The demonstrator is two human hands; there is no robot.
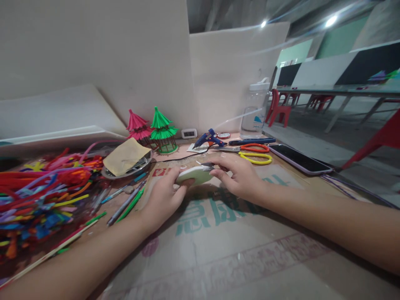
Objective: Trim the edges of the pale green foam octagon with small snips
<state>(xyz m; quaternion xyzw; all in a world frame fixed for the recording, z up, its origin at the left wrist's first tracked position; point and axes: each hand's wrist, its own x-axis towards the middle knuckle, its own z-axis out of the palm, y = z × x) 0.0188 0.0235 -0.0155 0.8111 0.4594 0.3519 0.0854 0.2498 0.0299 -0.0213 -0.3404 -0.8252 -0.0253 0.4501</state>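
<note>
My left hand is closed on the near left edge of a pale green disc, with the thumb underneath and the fingers on the rim. The disc is tilted above the cardboard sheet, and a white layer shows along its upper edge. At the disc's right end my right hand pinches a small dark, thin piece between thumb and forefinger. Its kind is too small and blurred to make out. White scraps show beside those fingertips.
Left lie many coloured pipe cleaners, pens and a dish with a sanding-like sheet. Behind stand pink and green pavilion models, a blue glue gun, scissors and a bottle. A phone lies right.
</note>
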